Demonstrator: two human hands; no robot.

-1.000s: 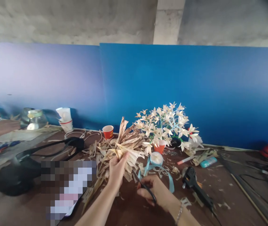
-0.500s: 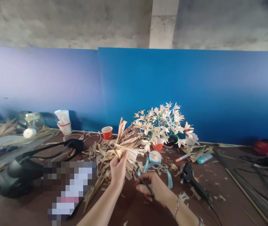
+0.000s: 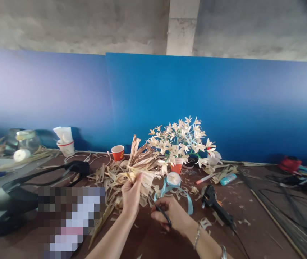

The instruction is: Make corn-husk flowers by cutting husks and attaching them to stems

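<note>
My left hand (image 3: 131,197) is closed in a pinch around a pale dried husk (image 3: 147,178), which looks like corn husk and fans out to the right of the fingertips. A pair of scissors (image 3: 164,216) with black handles sits in my right hand (image 3: 175,215), blades pointing up and left toward the husk, a little below it. Whether the blades are parted is too small to tell. Behind my left hand lies a heap of dry husks (image 3: 140,158). Just beyond my right hand is a roll of light blue ribbon (image 3: 173,179), its loose end trailing on the table.
White husk-like flowers (image 3: 180,138) stand in a red paper cup (image 3: 176,166). A black glue gun (image 3: 214,203) with a cord lies to the right, near a marker (image 3: 204,179). Another red cup (image 3: 117,153) stands behind the heap. Dark strapped gear (image 3: 15,201) occupies the left, beside a pixelated patch.
The whole view has shifted slightly, so things on the table appear farther left. Both hands keep their grips, with little movement relative to the husk and the table.
</note>
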